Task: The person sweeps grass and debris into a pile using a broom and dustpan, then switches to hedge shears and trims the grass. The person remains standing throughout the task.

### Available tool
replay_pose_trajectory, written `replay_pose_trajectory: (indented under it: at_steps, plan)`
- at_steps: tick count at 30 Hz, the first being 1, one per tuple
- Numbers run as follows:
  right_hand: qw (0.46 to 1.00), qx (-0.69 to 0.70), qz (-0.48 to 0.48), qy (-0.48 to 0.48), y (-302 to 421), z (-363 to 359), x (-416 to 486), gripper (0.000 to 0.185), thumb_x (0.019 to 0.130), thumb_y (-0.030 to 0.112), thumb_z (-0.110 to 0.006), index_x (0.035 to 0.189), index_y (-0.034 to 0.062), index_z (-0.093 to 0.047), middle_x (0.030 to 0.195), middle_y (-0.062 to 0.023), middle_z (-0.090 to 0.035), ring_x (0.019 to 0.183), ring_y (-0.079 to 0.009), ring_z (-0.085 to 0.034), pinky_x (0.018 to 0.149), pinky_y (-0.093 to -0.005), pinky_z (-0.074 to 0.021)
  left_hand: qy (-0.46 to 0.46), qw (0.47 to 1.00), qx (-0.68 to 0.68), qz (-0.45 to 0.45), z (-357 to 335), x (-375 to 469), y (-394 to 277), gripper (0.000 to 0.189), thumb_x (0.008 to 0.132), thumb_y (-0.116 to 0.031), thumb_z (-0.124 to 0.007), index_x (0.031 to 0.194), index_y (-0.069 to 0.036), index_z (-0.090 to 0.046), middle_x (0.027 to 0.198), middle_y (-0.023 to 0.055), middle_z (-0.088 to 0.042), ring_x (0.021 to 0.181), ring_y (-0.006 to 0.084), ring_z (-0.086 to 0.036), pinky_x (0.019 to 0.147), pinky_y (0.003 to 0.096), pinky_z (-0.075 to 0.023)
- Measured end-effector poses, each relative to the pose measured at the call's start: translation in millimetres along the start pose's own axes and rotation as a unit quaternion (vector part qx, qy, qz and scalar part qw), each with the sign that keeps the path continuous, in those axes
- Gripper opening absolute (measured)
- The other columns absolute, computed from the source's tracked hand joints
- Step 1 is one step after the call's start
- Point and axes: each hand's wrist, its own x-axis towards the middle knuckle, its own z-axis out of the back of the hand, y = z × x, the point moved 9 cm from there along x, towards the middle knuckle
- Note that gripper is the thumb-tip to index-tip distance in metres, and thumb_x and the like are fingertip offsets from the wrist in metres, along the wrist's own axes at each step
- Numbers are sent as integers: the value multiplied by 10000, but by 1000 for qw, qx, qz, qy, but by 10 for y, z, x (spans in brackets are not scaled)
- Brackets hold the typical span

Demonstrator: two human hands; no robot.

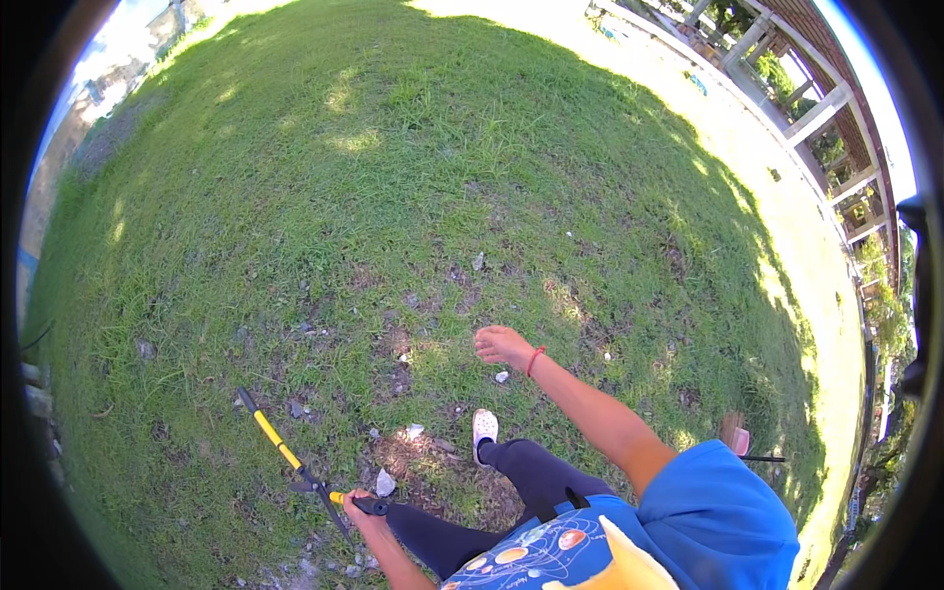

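At the lower left my left hand [361, 505] is closed round one black-and-yellow handle of a pair of garden hedge shears [316, 485]. The other handle points up and left over the grass, and the dark blades cross near the pivot, one reaching down towards the ground. My right hand [503, 345], with a red band on its wrist, is held out in front over the grass with nothing in it; its fingers are slightly bent. Below it a foot in a white clog [484, 428] stands on the ground.
White stones [385, 483] and bare dirt patches lie around the feet. Taller grass tufts [487, 140] grow ahead. A pink object [740, 442] lies at the right beside a dark rod. A pillared building [818, 118] stands at the upper right, a wall [44, 192] at the left.
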Motion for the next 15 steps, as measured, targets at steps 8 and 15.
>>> replay_pose_trajectory:
  at_steps: [8, 15]
  plan:
    - [968, -89, 187, -144, 1263, 1726, -150, 484, 767, 324, -625, 1133, 31, -508, 975, -90, -600, 877, -214, -586, 789, -315, -474, 134, 929, 317, 137, -2157, -527, 942, 97, 772, -98, -498, 737, -59, -416, 586, 12, -431, 464, 105, -417, 431, 240, -409]
    - [819, -377, 317, -294, 2123, 2682, -123, 799, 640, 342, -711, 1293, 59, -349, 1304, -223, -357, 1181, -338, -407, 961, -391, -369, 274, 731, 615, 114, -4406, -945, 1796, 226, 735, -43, -561, 885, -54, -393, 610, 41, -478, 444, 123, -471, 381, 265, -425]
